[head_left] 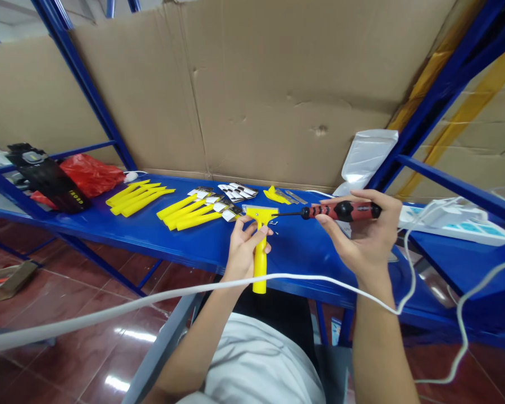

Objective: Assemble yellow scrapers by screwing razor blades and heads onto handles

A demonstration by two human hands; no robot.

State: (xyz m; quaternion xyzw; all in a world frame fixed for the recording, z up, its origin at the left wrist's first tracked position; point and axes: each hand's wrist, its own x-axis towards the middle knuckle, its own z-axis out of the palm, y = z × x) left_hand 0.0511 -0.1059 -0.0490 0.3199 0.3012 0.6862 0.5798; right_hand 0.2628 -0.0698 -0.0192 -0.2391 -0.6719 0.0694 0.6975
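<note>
Yellow scraper (260, 257) held above the bench edge, screwdriver (345, 211) at its head

Your yellow scraper stands handle-down in front of you, and its handle end overlaps the bench's near edge in this view. Your left hand (240, 247) is closed around the neck, fingers wrapped. Your right hand (368, 235) grips the screwdriver's red-and-black handle, thumb below and fingers above, with the shaft pointing left. Its tip reaches the right side of the scraper's head; you cannot tell whether it is seated in a screw.

Just beside the head lie small screws (273, 223). Blue benchtop (307, 255) shows between your two hands, giving sideways room. Behind the head are yellow pieces (276, 194), and to your left carded scrapers (193, 213), then plain yellow handles (138, 197). Cardboard (261, 95) bounds the far edge; a power strip (458, 221) lies past your right hand. Watch the white cable (303, 276), which crosses the view in front of both wrists.
</note>
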